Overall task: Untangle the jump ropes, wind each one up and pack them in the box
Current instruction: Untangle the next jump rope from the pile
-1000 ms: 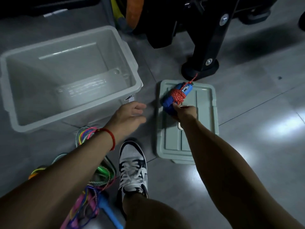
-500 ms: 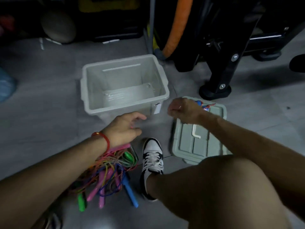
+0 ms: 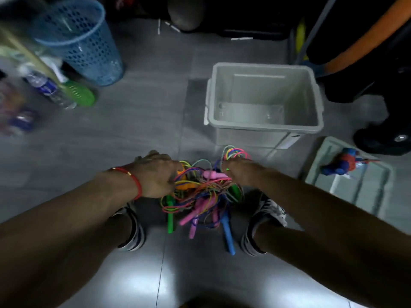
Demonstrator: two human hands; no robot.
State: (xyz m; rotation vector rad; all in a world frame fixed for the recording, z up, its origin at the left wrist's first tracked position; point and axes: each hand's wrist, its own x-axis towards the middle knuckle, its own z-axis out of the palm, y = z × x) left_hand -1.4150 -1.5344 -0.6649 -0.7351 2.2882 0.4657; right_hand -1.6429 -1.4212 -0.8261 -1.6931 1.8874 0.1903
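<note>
1. Head view: the tangle of jump ropes (image 3: pixel 200 196) lies on the floor between the person's two shoes, just in front of the grey box (image 3: pixel 264 127), which stands with nothing in it.
2. Both hands are at the far top of the tangle, one on each side, so neither is nearer. The handles hang toward the person, long axes running near to far: a green handle (image 3: pixel 170 216) on the left, a blue handle (image 3: pixel 228 236) on the right.
3. The left hand (image 3: pixel 155 176) grasps cords at the left edge; the right hand (image 3: pixel 239 172) grasps a bunch of loops that rise above its knuckles.
4. The cords are thin and many-coloured, thickly crossed, with pink handles in the middle.
5. One wound rope (image 3: pixel 343 164), blue and red, rests on the lid (image 3: pixel 364 192) to the right, not yet in the box.
6. Likely next: pulling the hands apart to free one rope.
</note>
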